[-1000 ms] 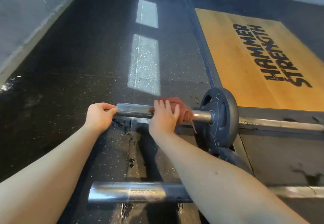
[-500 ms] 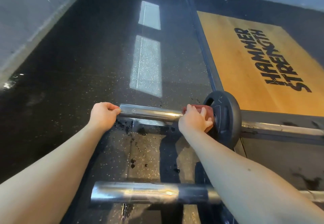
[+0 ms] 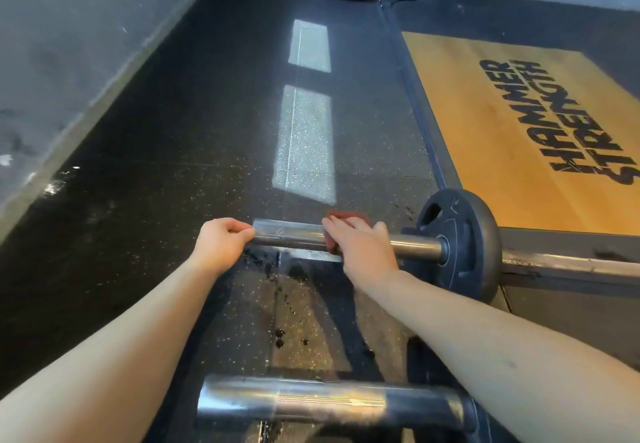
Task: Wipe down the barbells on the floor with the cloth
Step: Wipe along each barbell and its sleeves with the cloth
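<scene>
Your left forearm reaches in from the lower left, rising toward the middle of the view with the wrist nearly straight. Your left hand sits at the bare end of the far barbell, knuckles up, fingers and thumb curled round the tip of its steel sleeve in a close grip.

That bar lies crosswise on the dark speckled floor, its sleeve running from your left hand toward the right.

Just right of the bare stretch, the reddish cloth is draped over the sleeve, one edge showing past your fingertips and another below the bar beside your palm. Your right hand lies on top of it, palm down, fingers together and bent over the far side of the bar, holding the cloth to the steel. The thumb is hidden. Your right forearm comes in from the lower right, wrist tipped slightly toward the left.

Further right, some bare sleeve shows between your hand and the upright weight plate. Beyond the plate lies the wooden platform.

The near barbell lies across the bottom of the view, under your right forearm, touched by neither hand.
</scene>
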A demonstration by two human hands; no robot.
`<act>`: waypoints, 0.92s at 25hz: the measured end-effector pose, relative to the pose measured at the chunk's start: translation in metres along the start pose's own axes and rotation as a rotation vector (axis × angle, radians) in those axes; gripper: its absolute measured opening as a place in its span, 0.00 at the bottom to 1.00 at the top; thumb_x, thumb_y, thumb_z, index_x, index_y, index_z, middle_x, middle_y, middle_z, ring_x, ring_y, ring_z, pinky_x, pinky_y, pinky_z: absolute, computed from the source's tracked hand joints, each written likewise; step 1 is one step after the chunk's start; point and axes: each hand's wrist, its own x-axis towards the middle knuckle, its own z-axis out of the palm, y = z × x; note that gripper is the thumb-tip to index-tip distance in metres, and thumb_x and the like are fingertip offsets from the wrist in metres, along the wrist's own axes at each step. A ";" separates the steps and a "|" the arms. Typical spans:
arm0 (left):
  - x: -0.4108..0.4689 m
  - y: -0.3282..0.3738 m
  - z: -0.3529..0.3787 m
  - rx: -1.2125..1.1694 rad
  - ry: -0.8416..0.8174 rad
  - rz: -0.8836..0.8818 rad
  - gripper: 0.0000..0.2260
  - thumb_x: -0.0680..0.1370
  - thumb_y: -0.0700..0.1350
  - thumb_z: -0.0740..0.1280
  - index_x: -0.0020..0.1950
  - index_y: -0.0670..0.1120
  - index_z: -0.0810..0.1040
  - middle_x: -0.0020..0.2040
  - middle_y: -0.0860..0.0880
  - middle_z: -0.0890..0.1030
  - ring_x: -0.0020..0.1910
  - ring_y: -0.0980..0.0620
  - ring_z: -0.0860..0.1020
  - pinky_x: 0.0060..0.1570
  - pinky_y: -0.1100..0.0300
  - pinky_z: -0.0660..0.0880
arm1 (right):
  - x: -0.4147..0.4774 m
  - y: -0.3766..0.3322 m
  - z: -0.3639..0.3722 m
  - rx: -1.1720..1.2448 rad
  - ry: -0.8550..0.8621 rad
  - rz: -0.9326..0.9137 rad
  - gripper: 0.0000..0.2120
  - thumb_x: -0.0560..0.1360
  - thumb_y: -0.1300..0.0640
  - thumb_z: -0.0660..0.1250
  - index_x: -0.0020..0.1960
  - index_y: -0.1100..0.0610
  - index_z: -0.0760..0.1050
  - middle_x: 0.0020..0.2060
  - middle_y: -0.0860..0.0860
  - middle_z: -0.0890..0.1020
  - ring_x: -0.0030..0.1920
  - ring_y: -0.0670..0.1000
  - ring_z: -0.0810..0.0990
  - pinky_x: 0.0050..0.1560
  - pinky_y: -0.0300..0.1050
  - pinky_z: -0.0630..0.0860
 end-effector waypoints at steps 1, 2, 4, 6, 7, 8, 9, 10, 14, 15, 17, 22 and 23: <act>0.003 -0.002 0.001 -0.018 -0.003 -0.013 0.07 0.80 0.46 0.70 0.57 0.47 0.84 0.50 0.51 0.82 0.48 0.53 0.80 0.56 0.54 0.76 | -0.006 0.026 -0.001 -0.036 -0.021 0.049 0.34 0.81 0.64 0.64 0.81 0.45 0.57 0.79 0.47 0.64 0.73 0.54 0.65 0.71 0.55 0.66; 0.006 -0.004 0.003 -0.050 -0.014 -0.039 0.08 0.80 0.48 0.71 0.57 0.47 0.84 0.50 0.50 0.83 0.49 0.51 0.80 0.55 0.53 0.77 | -0.012 0.045 -0.001 -0.058 -0.048 0.106 0.34 0.81 0.64 0.64 0.82 0.45 0.56 0.79 0.47 0.64 0.75 0.54 0.65 0.72 0.56 0.66; 0.015 -0.007 0.008 -0.156 -0.056 -0.126 0.16 0.78 0.56 0.70 0.57 0.45 0.82 0.48 0.47 0.83 0.45 0.49 0.81 0.49 0.50 0.79 | -0.015 0.056 0.001 -0.029 -0.082 0.186 0.35 0.81 0.64 0.64 0.82 0.45 0.55 0.80 0.47 0.63 0.78 0.53 0.62 0.74 0.58 0.67; 0.020 -0.004 0.014 -0.203 -0.125 -0.238 0.25 0.76 0.66 0.68 0.54 0.44 0.81 0.45 0.46 0.84 0.40 0.49 0.80 0.41 0.54 0.78 | -0.008 0.048 0.000 -0.020 -0.115 0.206 0.35 0.80 0.62 0.67 0.82 0.46 0.56 0.78 0.49 0.66 0.77 0.55 0.63 0.73 0.58 0.70; 0.024 -0.003 0.017 -0.221 -0.159 -0.285 0.28 0.75 0.69 0.67 0.52 0.43 0.82 0.43 0.46 0.85 0.39 0.50 0.81 0.39 0.57 0.78 | -0.003 0.044 -0.002 -0.032 -0.132 0.203 0.35 0.79 0.62 0.69 0.81 0.47 0.57 0.76 0.50 0.68 0.75 0.56 0.66 0.71 0.57 0.72; 0.027 -0.002 0.021 -0.246 -0.186 -0.323 0.30 0.74 0.70 0.67 0.51 0.43 0.83 0.40 0.47 0.85 0.37 0.51 0.81 0.37 0.58 0.77 | 0.001 0.042 -0.005 -0.045 -0.148 0.193 0.35 0.79 0.62 0.70 0.80 0.47 0.59 0.73 0.51 0.72 0.72 0.57 0.70 0.69 0.57 0.74; 0.030 -0.002 0.023 -0.268 -0.213 -0.350 0.30 0.73 0.70 0.69 0.50 0.42 0.84 0.38 0.47 0.85 0.34 0.52 0.80 0.35 0.59 0.77 | 0.004 0.042 -0.008 -0.054 -0.158 0.191 0.34 0.78 0.62 0.71 0.79 0.48 0.61 0.70 0.52 0.74 0.69 0.57 0.72 0.66 0.56 0.76; 0.033 -0.002 0.023 -0.287 -0.239 -0.367 0.30 0.73 0.69 0.70 0.50 0.42 0.84 0.37 0.47 0.85 0.32 0.53 0.80 0.34 0.60 0.77 | 0.006 0.044 -0.011 -0.057 -0.163 0.195 0.33 0.78 0.62 0.71 0.78 0.48 0.62 0.68 0.53 0.76 0.67 0.57 0.74 0.65 0.55 0.77; 0.040 -0.013 0.027 -0.386 -0.245 -0.354 0.28 0.74 0.64 0.73 0.55 0.38 0.83 0.36 0.44 0.83 0.29 0.53 0.77 0.29 0.62 0.74 | 0.004 0.048 -0.009 0.008 -0.139 0.204 0.32 0.79 0.60 0.70 0.79 0.47 0.61 0.68 0.53 0.77 0.67 0.56 0.76 0.62 0.53 0.79; 0.041 -0.016 0.029 -0.415 -0.232 -0.345 0.28 0.74 0.63 0.74 0.55 0.38 0.83 0.35 0.45 0.83 0.28 0.53 0.76 0.29 0.62 0.73 | 0.004 0.049 -0.008 0.045 -0.121 0.208 0.33 0.80 0.59 0.69 0.80 0.46 0.60 0.68 0.53 0.77 0.67 0.56 0.76 0.61 0.53 0.80; 0.042 -0.020 0.034 -0.475 -0.202 -0.335 0.26 0.74 0.61 0.75 0.55 0.38 0.83 0.34 0.45 0.82 0.28 0.53 0.76 0.29 0.62 0.72 | 0.004 0.053 -0.006 0.110 -0.086 0.205 0.33 0.81 0.57 0.69 0.81 0.46 0.58 0.69 0.52 0.77 0.68 0.56 0.75 0.61 0.53 0.80; 0.041 -0.030 0.038 -0.493 -0.167 -0.258 0.30 0.71 0.63 0.76 0.55 0.37 0.84 0.37 0.44 0.84 0.32 0.51 0.78 0.36 0.56 0.75 | 0.001 0.058 0.000 0.125 -0.065 0.168 0.31 0.81 0.56 0.69 0.80 0.47 0.61 0.69 0.52 0.76 0.68 0.56 0.75 0.61 0.54 0.79; 0.039 -0.027 0.034 -0.417 -0.202 -0.221 0.30 0.72 0.64 0.74 0.56 0.38 0.84 0.40 0.43 0.85 0.35 0.50 0.79 0.40 0.53 0.77 | 0.001 0.058 0.000 0.119 -0.068 0.161 0.30 0.80 0.57 0.69 0.79 0.47 0.63 0.68 0.52 0.77 0.67 0.55 0.75 0.61 0.54 0.79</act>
